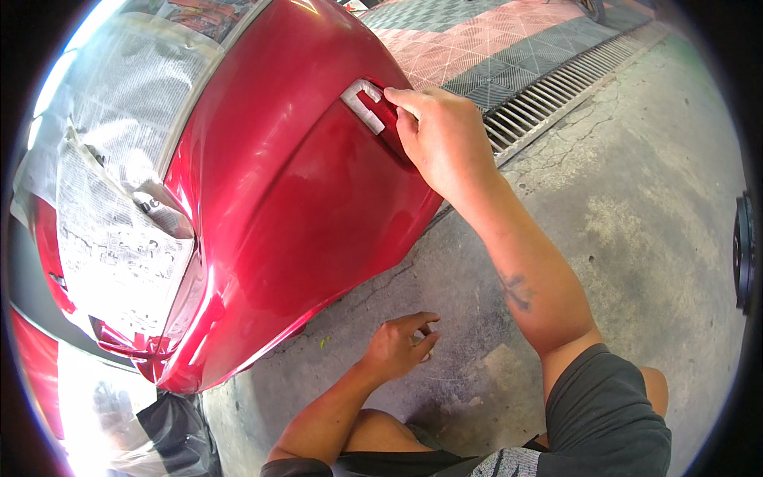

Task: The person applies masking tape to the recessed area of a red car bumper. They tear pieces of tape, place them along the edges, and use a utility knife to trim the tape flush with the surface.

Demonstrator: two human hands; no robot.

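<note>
My right hand (445, 135) reaches up to a glossy red vehicle body panel (310, 183). Its fingers are closed at the end of a strip of white masking tape (362, 110), which runs in a bent shape around a recess in the panel. The far side of those fingers is hidden. Lower down, below the panel's bottom edge, my left hand (397, 347) hangs over the concrete floor. Its fingers are loosely bent, the thumb apart from them, and I see nothing held.
Newspaper (119, 238) and clear plastic film (119, 87) cover the glass and front on the left. Black sheeting (179, 433) lies at lower left. Behind the panel, a metal drain grate (548, 99) borders grey and red floor tiles (493, 48). Cracked concrete (636, 238) spreads right.
</note>
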